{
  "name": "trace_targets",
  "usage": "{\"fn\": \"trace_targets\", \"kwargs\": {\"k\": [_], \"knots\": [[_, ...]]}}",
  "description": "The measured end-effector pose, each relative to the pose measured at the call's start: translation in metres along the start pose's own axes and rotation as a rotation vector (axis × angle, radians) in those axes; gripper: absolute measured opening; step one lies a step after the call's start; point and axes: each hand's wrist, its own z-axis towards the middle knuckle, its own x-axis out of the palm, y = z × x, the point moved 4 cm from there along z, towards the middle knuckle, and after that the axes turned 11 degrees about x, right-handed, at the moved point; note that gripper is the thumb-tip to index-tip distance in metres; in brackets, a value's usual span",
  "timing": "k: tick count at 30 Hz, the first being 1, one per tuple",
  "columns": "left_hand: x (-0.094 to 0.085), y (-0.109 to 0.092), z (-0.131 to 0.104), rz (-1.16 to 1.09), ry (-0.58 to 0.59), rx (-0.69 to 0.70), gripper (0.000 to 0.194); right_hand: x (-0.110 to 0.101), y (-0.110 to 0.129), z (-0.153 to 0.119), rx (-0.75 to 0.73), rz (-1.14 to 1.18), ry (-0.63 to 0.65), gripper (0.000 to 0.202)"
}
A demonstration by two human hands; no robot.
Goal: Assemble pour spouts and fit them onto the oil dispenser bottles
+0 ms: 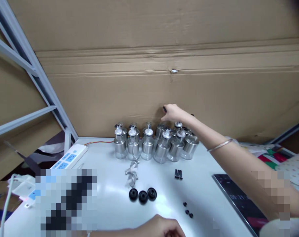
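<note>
My right hand (173,113) reaches over the back row of glass-and-metal jars (147,148), next to the cardboard wall. Its fingers are pinched, and a small dark piece (164,109) shows at them; its kind is too small to tell. Several jars have a steel band round the glass, and some carry a white collar with a dark top. At the bottom edge, my left hand (164,226) is low over the table with fingers curled. Whatever it may hold is hidden. In front of it lie three black round caps (143,197).
Pale, translucent parts (131,173) lie before the jars. Short black rods (178,174) and three small black knobs (187,212) are to the right. A power strip (69,156) runs along the left edge. A dark screen (238,194) lies under my right forearm. Cardboard (129,95) stands behind.
</note>
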Motion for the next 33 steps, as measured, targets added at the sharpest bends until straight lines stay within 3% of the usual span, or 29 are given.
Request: {"fn": "trace_targets", "kwargs": {"k": [4, 8, 10, 12, 15, 19, 21, 24, 27, 30, 33], "knots": [[0.003, -0.015, 0.002, -0.170, -0.100, -0.119, 0.046, -0.060, -0.001, -0.018, 0.017, 0.120, -0.283, 0.021], [0.003, -0.025, 0.006, -0.399, -0.155, -0.150, 0.043, -0.126, -0.005, -0.072, -0.011, 0.357, -0.681, 0.022], [0.000, -0.025, 0.009, -0.533, -0.170, -0.114, 0.043, -0.143, -0.009, -0.102, -0.146, 0.542, -0.785, 0.019], [-0.004, -0.022, 0.010, -0.684, -0.185, -0.080, 0.047, -0.144, -0.012, -0.127, -0.271, 0.729, -0.800, 0.025], [-0.009, -0.020, 0.011, -0.880, -0.206, -0.070, 0.062, -0.112, -0.020, -0.153, -0.251, 1.033, -0.759, 0.034], [-0.010, -0.024, 0.009, -0.964, -0.210, -0.045, 0.073, -0.025, -0.013, -0.165, -0.155, 1.244, -0.218, 0.038], [-0.008, -0.027, 0.007, -0.918, -0.187, -0.026, 0.071, 0.014, -0.011, -0.169, -0.111, 1.286, -0.014, 0.039], [-0.006, -0.026, 0.004, -0.754, -0.153, -0.053, 0.061, 0.053, -0.014, -0.174, 0.032, 1.357, 0.068, 0.037], [-0.004, -0.023, 0.001, -0.650, -0.087, -0.128, 0.055, 0.081, -0.011, -0.180, 0.063, 1.420, 0.172, 0.039], [-0.003, -0.024, 0.001, -0.620, -0.036, -0.119, 0.053, 0.103, -0.010, -0.185, 0.114, 1.496, 0.222, 0.036], [-0.005, -0.024, 0.003, -0.662, -0.071, -0.187, 0.048, 0.116, -0.017, -0.182, 0.159, 1.729, 0.223, 0.040]]}}
